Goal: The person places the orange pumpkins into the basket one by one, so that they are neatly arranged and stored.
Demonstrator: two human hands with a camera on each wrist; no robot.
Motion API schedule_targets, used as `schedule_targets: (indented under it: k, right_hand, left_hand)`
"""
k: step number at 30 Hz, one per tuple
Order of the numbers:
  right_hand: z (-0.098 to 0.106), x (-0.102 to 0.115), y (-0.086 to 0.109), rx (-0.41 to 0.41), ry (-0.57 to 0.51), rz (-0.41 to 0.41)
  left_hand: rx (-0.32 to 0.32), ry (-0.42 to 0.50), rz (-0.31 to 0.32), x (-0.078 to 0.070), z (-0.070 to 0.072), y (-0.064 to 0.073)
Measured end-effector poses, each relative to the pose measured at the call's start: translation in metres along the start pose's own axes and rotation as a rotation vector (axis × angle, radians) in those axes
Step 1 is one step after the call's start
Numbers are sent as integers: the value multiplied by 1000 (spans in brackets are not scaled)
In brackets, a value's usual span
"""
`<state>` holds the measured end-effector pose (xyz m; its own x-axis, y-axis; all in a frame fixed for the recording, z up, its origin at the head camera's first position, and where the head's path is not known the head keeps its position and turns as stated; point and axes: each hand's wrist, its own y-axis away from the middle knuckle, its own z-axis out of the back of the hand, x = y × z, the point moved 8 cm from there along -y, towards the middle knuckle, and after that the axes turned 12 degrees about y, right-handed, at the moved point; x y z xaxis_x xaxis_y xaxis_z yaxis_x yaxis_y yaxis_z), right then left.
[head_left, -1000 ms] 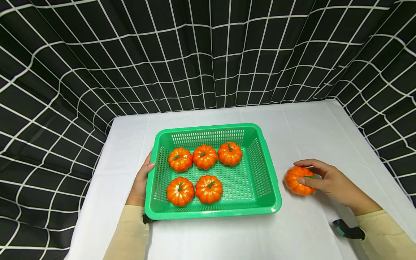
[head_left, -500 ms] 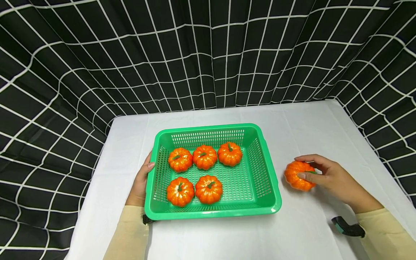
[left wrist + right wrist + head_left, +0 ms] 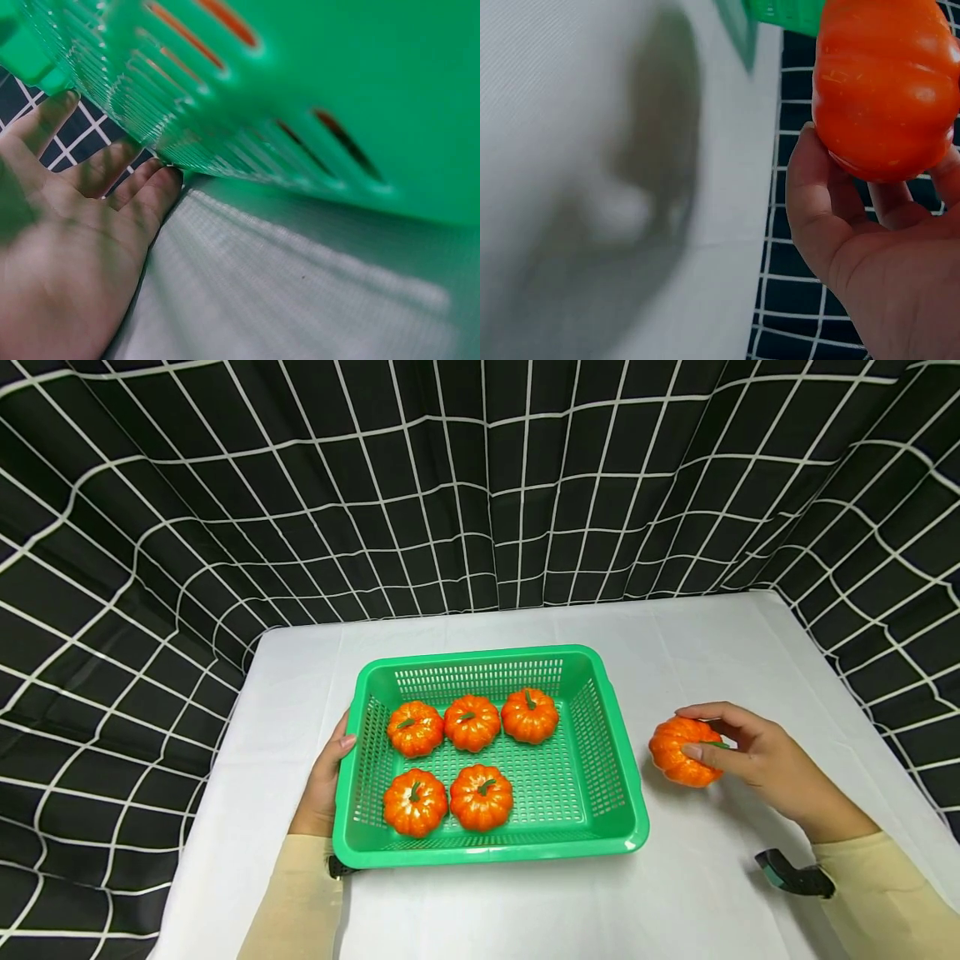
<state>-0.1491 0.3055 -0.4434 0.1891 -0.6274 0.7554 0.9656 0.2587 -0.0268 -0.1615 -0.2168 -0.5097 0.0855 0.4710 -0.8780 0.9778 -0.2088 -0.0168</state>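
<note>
My right hand (image 3: 757, 764) grips a small orange pumpkin (image 3: 684, 752) with a green stem, thumb on the near side and fingers on the far side. It is right of a green plastic basket (image 3: 491, 857); the right wrist view shows the pumpkin (image 3: 889, 90) raised, with a shadow on the cloth. My left hand (image 3: 326, 772) holds the basket's left side, thumb on the rim. In the left wrist view, fingertips of the left hand (image 3: 82, 217) touch the slotted outer wall (image 3: 247, 127).
Inside the basket are several similar pumpkins: a back row with one pumpkin (image 3: 472, 723) in its middle, and two in front, one a pumpkin (image 3: 482, 797). A white cloth (image 3: 525, 910) covers the table. Black curtains with a white grid (image 3: 487, 485) enclose the back and sides.
My right hand has lifted the pumpkin, moving it up and slightly left toward the basket in the head view. The left hand and the basket stay in place.
</note>
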Motion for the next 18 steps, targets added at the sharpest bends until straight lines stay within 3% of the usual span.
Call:
schedule_targets:
  k: [8, 14, 18]
  right_hand:
    - [0, 13, -4, -3, -11, -20]
    - [1, 26, -7, -8, -45, 28]
    - [1, 31, -8, -13, -47, 14]
  left_hand:
    - [-22, 2, 3, 3, 4, -1]
    - [-16, -2, 1, 1, 1, -1]
    - [-16, 1, 5, 0, 1, 0]
